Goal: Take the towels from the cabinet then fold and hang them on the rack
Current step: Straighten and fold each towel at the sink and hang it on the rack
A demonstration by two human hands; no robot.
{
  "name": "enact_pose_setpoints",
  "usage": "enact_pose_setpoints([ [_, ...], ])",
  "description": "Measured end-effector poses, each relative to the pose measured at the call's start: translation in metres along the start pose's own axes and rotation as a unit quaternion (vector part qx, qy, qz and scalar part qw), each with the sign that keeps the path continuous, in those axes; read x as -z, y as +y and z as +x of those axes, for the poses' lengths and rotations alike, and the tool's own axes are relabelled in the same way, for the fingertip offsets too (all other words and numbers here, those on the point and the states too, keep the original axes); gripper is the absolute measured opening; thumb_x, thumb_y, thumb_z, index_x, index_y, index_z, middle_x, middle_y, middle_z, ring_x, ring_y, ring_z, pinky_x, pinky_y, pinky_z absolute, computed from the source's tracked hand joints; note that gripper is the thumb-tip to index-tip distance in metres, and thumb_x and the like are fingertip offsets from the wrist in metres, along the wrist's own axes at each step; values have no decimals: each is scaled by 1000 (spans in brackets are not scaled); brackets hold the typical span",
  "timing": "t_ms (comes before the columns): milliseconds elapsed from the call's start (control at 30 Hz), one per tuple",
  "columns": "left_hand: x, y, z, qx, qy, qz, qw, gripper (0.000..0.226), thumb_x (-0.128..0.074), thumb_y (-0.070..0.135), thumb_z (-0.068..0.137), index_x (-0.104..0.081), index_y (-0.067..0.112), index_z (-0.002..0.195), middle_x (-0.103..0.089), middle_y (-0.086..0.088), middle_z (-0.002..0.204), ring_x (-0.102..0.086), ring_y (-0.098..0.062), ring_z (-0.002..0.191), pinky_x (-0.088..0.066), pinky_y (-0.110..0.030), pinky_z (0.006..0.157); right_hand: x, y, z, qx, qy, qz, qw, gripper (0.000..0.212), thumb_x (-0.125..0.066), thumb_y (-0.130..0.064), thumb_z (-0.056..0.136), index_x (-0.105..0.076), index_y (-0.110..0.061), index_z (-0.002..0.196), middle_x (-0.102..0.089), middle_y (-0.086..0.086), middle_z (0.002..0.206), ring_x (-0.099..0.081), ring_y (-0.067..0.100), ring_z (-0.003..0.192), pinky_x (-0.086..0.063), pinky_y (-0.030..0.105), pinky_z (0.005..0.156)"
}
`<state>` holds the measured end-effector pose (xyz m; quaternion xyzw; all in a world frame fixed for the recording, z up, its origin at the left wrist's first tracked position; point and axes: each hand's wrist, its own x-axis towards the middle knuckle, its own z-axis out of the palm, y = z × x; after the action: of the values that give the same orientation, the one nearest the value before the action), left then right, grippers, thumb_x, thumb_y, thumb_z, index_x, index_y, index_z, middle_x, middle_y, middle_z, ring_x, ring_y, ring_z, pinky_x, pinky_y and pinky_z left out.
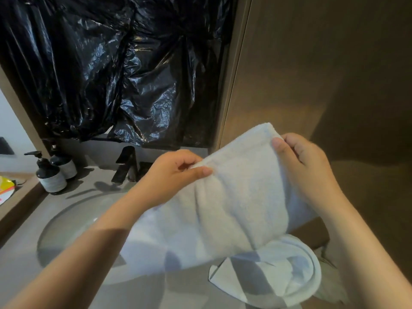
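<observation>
Up high, both hands, left, right, pinching white towel top edge, above sink

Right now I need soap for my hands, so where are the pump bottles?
In the head view, the two dark pump bottles stand at far left on the counter, behind the sink basin and left of the black faucet.

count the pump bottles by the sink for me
2. Both stand on the counter left of the faucet: the front pump bottle nearer the basin, the rear pump bottle just behind it, partly hidden. The towel may hide others.
</observation>
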<state>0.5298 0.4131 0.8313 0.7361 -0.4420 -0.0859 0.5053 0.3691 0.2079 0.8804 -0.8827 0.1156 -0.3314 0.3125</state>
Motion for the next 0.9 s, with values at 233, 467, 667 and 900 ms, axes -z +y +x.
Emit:
enact_pose_setpoints([
  [233, -96, -48, 5, 63, -166, 64, 982, 45, -65, 47, 86, -69, 3, 81, -61, -18, 82, -52, -11, 65, -36, -20, 58, -5, 92, -78, -241, -40, -44, 969, 40, -45, -36, 100, -48, -17, 65, -47, -2, 59, -45, 7, 53, -34, 20, 51],
  [467, -219, -107, -31, 113, -221, 170, 954, 32, -55, 30, 98, -63, 10, 121, -58, -11, 122, -52, -25, 114, -34, -26, 99, -20, 174, -165, -363, -78, -116, 921, 28, -41, -31, 104, -50, -19, 80, -57, -3, 70, -53, 9, 64, -30, 20, 50],
  [667, -231, -116, -29, 111, -220, 164, 955, 21, -57, 26, 97, -62, 6, 98, -65, -13, 96, -60, -32, 100, -43, -32, 83, -22, 194, -166, -322, -35, -101, 941, 30, -42, -26, 104, -38, -26, 73, -49, -5, 61, -46, 8, 56, -34, 13, 49],
  [900, -234, -115, -7, 86, -184, 205, 957, 26, -54, 41, 96, -49, 17, 86, -52, 2, 81, -52, -22, 74, -30, -28, 63, -24, 218, -160, -354, -16, -143, 924, 27, -36, -30, 104, -46, -12, 87, -55, 3, 69, -49, 25, 63, -30, 33, 55],
])
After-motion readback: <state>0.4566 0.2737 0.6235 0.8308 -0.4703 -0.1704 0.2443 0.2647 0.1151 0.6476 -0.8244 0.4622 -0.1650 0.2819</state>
